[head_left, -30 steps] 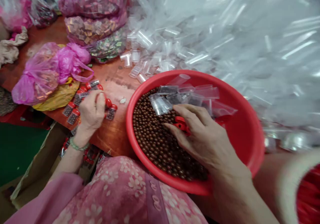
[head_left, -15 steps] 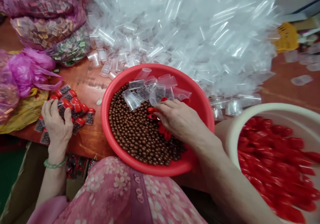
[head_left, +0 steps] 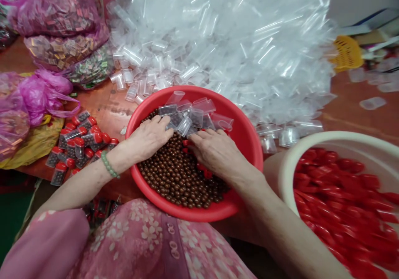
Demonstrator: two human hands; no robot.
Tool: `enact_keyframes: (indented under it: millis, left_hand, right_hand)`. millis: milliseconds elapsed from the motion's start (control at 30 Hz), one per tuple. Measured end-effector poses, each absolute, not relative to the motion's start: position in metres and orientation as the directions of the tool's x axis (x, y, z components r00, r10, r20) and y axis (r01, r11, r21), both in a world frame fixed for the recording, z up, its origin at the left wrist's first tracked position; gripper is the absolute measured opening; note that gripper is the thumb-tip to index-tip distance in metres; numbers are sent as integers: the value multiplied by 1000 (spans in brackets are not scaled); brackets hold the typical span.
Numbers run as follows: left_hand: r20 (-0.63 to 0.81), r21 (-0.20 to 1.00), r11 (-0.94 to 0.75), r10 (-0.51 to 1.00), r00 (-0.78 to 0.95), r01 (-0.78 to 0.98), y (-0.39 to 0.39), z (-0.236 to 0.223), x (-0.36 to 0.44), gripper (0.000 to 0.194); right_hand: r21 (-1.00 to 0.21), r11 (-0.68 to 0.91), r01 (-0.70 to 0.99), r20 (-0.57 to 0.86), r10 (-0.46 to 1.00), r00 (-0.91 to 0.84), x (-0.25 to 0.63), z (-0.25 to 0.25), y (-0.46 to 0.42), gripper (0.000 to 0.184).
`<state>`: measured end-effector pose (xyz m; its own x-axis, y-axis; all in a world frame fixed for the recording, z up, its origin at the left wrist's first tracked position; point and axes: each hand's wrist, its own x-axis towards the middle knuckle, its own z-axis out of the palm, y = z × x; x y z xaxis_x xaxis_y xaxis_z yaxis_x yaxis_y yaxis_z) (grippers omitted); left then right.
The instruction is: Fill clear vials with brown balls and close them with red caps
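The left hand (head_left: 149,137) lies open, with fingers a little curved, on the brown beads (head_left: 177,183), just beside the clear tubes (head_left: 183,126). The right hand (head_left: 216,152) rests over the beads too, but I cannot tell if it grasps something. Red caps (head_left: 187,142) lie near its fingers. All this is inside a red basin (head_left: 218,100). Capped tubes (head_left: 75,146) lie left of the basin.

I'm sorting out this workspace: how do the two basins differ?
The red plastic basin holds brown beads and clear tubes; the cream-rimmed basin holds red caps. The left hand and right hand are in the red plastic basin, neither in the cream-rimmed basin. Both are round.
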<state>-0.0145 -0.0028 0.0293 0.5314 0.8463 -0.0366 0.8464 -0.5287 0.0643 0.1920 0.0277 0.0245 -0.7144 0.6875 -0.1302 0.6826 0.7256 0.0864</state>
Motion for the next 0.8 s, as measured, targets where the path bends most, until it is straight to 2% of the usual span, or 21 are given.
enact_keyframes:
  millis: [100, 200, 300, 367, 433, 467, 533, 600, 800]
  left_hand:
    - [-69, 26, -556, 828, 557, 830, 10, 25, -14, 31]
    - [-51, 123, -569, 815, 578, 813, 14, 24, -20, 29]
    - [76, 439, -526, 830, 553, 729, 11, 26, -26, 30]
    - [132, 689, -440, 858, 497, 576, 6, 28, -28, 32]
    - [106, 891, -279, 895, 432, 359, -1, 31, -28, 32]
    - [62, 955, -172, 912, 405, 241, -4, 32, -27, 33]
    - [-42, 999, 34, 929, 369, 27, -12, 35, -24, 37]
    - [-106, 983, 150, 935, 338, -106, -18, 37, -22, 41]
    - [-112, 960, 156, 975, 192, -231, -25, 33, -11, 40]
  right_hand:
    - [32, 728, 685, -80, 685, -725, 197, 24, 24, 17]
    - [-67, 727, 684, 29, 686, -727, 201, 27, 21, 15]
    - [-329, 716, 615, 145, 682, -717, 199, 33, 21, 11]
    - [-537, 672, 510, 194, 687, -701, 195, 37, 20, 21]
    - [-682, 593, 427, 201, 714, -671, 189, 40, 19, 34]
    - [-728, 552, 406, 195, 735, -649, 186, 41, 17, 36]
    - [-785, 479, 392, 174, 779, -602, 180, 42, 14, 34]
    - [-814, 430, 390, 159, 811, -564, 176, 43, 10, 31]
    - [-840, 392, 375, 139, 823, -550, 166, 40, 2, 30]
